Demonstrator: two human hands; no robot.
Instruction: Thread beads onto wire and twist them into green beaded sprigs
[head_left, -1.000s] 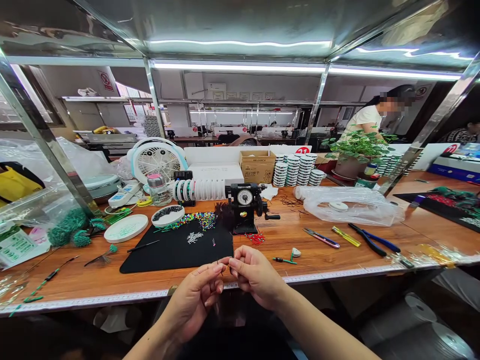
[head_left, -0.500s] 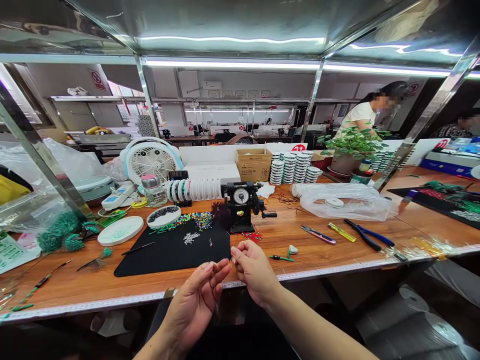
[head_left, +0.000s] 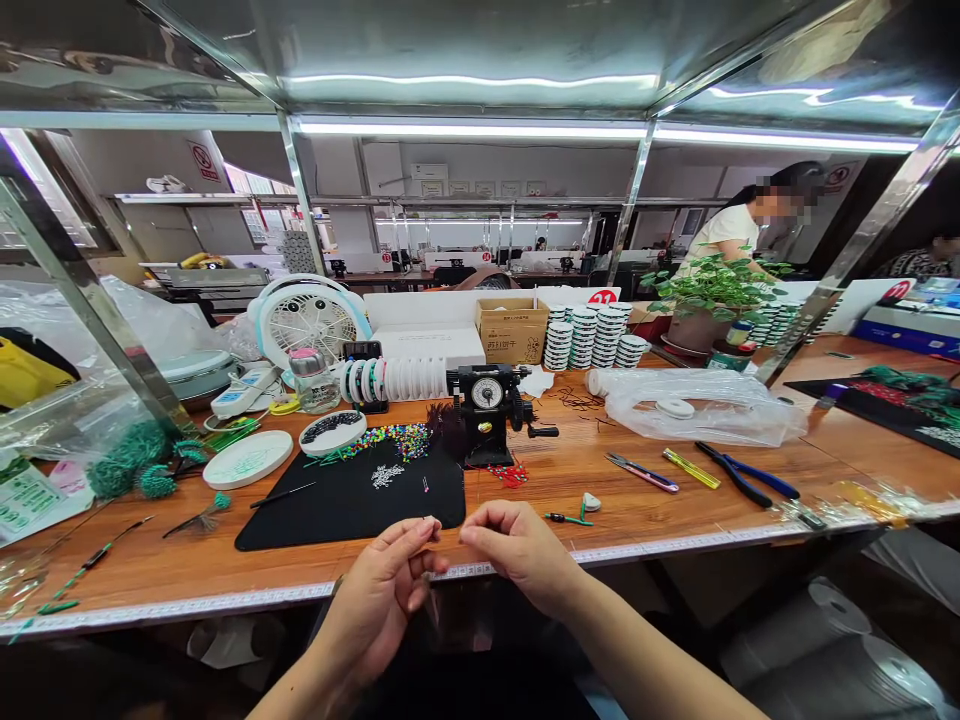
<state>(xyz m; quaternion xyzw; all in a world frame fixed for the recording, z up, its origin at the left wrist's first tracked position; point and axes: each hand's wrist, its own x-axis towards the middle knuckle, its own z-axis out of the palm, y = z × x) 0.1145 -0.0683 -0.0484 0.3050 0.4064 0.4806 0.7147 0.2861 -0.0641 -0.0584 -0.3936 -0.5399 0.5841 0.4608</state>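
My left hand [head_left: 390,580] is raised over the table's front edge, thumb and forefinger pinched together on something too small to make out. Facing it a short gap away, my right hand [head_left: 521,555] also pinches with thumb and forefinger; what lies between those fingertips cannot be made out. Just beyond them is a black mat [head_left: 337,510] with a pile of small clear pieces [head_left: 388,475], a tiny pink-tipped piece [head_left: 426,485] and many coloured beads [head_left: 405,438]. A black hand-cranked winder [head_left: 486,410] with a dial and a row of white spools [head_left: 405,380] stands behind the mat.
To the right lie snips [head_left: 643,472], a yellow-handled tool [head_left: 691,468], blue-handled pliers [head_left: 746,475] and a plastic bag [head_left: 705,408]. Stacked spools [head_left: 585,335] and a box [head_left: 512,332] stand behind. White dishes [head_left: 247,460] and a fan [head_left: 311,320] are left. A person [head_left: 739,235] stands beyond the plant.
My hands have drawn slightly apart at the fingertips. The left thumb and forefinger have closed into a pinch. The whole view has shifted slightly.
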